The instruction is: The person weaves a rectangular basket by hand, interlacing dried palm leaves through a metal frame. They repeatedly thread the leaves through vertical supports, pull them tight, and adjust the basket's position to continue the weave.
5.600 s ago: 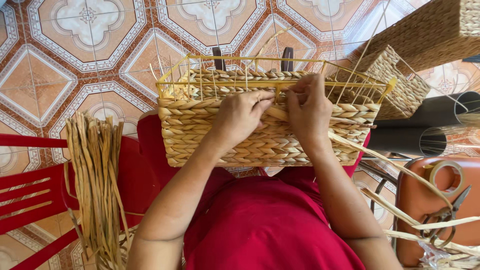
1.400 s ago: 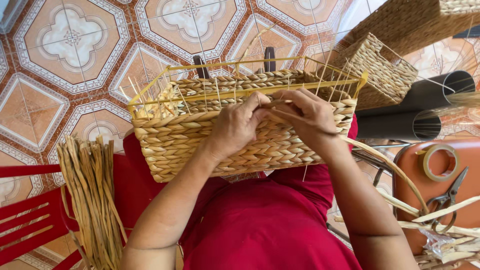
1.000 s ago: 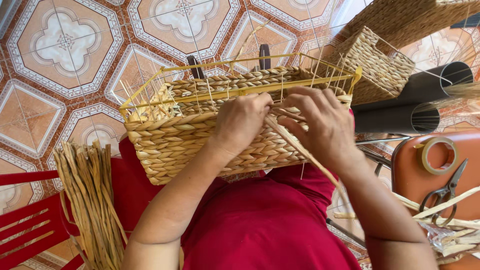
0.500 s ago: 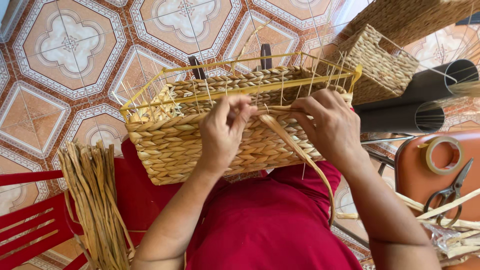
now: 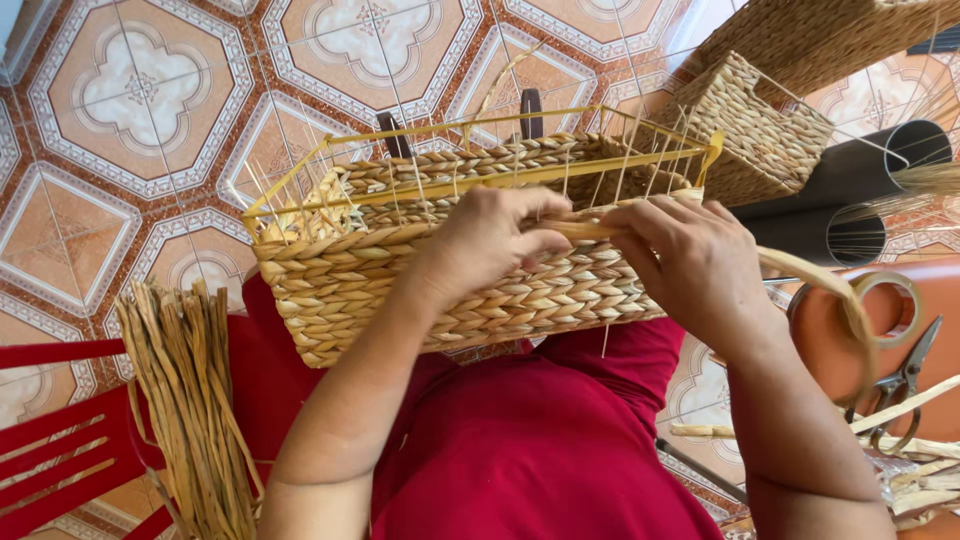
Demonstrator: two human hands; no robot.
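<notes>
Patterned floor tiles (image 5: 130, 110) fill the background, seen from above past a lap clothed in red (image 5: 540, 450). Nearest the camera, that lap carries a half-woven basket (image 5: 400, 290), which is taken here as the landmark. To its left a bundle of dried reeds (image 5: 190, 400) is stood against a red chair (image 5: 60, 450). On the basket's near wall, at the top row of weave, the left hand (image 5: 490, 240) is pressed down with fingers curled narrowly around a flat strand (image 5: 585, 230). Just right of it, the right hand (image 5: 700, 270) is closed over the same strand, whose free length loops away to the right. Beyond the hands, a yellow wire frame (image 5: 480, 130) rises above the basket's woven part, with thin uprights left bare. To the basket's right, scissors (image 5: 900, 380) and a roll of tape (image 5: 890, 300) are laid on an orange seat (image 5: 830, 340). Farthest off, behind the basket's right corner, a finished small basket (image 5: 760, 130) and dark pipes (image 5: 850, 190) are seen.

The step in hand is judged to be the weaving of a further row along the near wall. The next move would call for the strand to be passed behind the next upright and pulled snug.
</notes>
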